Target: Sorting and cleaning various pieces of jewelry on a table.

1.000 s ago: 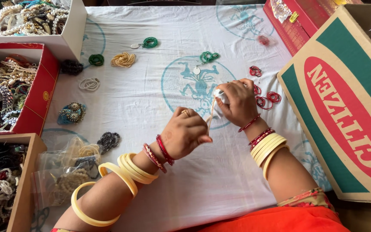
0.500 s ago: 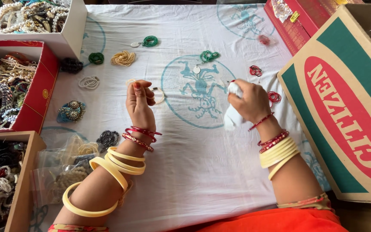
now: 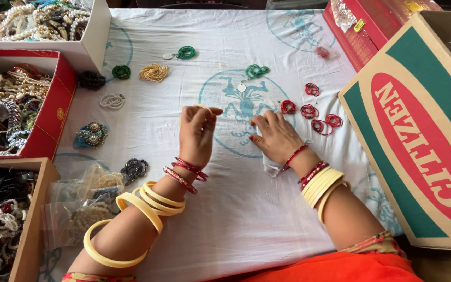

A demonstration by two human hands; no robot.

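Right hand (image 3: 275,137) lies flat, fingers spread, pressing a small clear plastic pouch (image 3: 273,166) on the white-clothed surface (image 3: 236,219) mid-scene; left hand (image 3: 197,133) pinches something tiny; the pouch looks light, limp, slippery, best pinched at an edge.

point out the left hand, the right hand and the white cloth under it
left hand (image 3: 197,133), head view, back of the hand
right hand (image 3: 276,137), head view, back of the hand
white cloth (image 3: 272,167), head view, corner showing below the wrist
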